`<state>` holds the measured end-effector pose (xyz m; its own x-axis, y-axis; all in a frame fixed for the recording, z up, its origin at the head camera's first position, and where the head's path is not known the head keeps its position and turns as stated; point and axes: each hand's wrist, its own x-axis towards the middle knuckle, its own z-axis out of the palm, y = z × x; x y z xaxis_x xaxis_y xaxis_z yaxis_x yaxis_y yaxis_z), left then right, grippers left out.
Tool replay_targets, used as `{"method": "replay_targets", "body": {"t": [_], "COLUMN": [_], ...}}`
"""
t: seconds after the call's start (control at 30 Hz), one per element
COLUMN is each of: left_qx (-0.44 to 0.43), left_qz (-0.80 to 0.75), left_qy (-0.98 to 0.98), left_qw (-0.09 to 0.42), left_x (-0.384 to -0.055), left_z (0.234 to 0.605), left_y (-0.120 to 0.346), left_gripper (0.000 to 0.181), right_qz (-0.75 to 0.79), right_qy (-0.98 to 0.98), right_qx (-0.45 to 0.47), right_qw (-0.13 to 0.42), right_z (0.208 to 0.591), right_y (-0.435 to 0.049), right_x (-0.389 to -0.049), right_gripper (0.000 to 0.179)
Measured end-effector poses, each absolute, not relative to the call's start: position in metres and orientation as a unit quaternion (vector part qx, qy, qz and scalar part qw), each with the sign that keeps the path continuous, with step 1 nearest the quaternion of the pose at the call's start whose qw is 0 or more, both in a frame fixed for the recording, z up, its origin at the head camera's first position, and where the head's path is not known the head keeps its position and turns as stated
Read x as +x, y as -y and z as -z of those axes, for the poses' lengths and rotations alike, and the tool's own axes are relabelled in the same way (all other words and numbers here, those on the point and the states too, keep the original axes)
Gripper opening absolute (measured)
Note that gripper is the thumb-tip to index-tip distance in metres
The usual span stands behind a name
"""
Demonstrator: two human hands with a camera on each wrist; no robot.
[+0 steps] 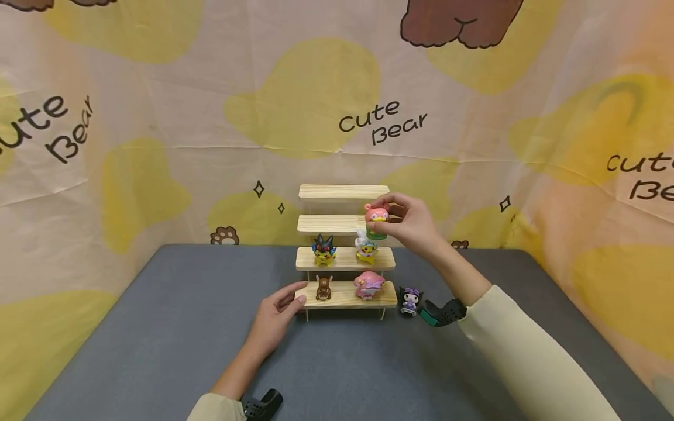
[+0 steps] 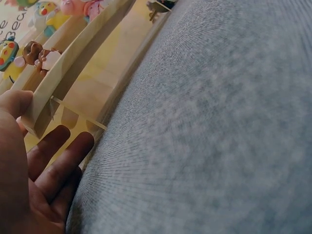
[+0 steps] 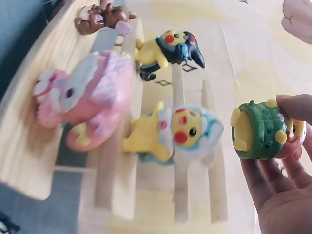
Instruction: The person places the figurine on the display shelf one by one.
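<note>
My right hand [image 1: 408,222] pinches a pink-headed figurine with a green barrel-like body [image 3: 261,129] between thumb and fingers, in front of the right part of the second shelf from the top. At the left end of the lowest board, my left hand [image 1: 274,316] grips the stepped wooden display shelf [image 1: 342,302] with thumb and index finger; its other fingers spread below the board. On that board sit a small brown figurine [image 1: 323,287] and a larger pink one [image 1: 369,285]. One level up stand a yellow figurine with a black hood [image 1: 324,250] and another in a white hat [image 1: 367,248].
A black-and-purple figurine [image 1: 410,300] stands on the grey tabletop [image 1: 210,327], just right of the shelf's lowest board. Behind the shelf hangs a patterned cloth backdrop [image 1: 316,99]. Dark wrist bands [image 1: 444,313] circle both wrists.
</note>
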<state>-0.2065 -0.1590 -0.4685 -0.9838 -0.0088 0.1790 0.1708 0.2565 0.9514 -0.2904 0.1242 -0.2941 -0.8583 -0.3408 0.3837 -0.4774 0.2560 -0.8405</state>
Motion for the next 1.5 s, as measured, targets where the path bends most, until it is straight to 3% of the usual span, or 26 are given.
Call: {"method": "replay_targets", "body": {"t": [0.7, 1.5], "left_qx": [-0.052, -0.047], "left_qz": [0.615, 0.614], "left_qy": [0.784, 0.784], "left_qw": [0.073, 0.075], "left_x": [-0.207, -0.208], "left_z": [0.469, 0.469], "left_y": [0.159, 0.159], "left_gripper": [0.038, 0.035], "right_qz": [-0.498, -0.498], "right_qy": [0.815, 0.824], "right_qx": [0.295, 0.27], "right_qw": [0.03, 0.019], "right_z": [0.275, 0.292], "right_y": [-0.041, -0.023], "right_x": [-0.332, -0.349], "right_gripper": [0.029, 0.031]}}
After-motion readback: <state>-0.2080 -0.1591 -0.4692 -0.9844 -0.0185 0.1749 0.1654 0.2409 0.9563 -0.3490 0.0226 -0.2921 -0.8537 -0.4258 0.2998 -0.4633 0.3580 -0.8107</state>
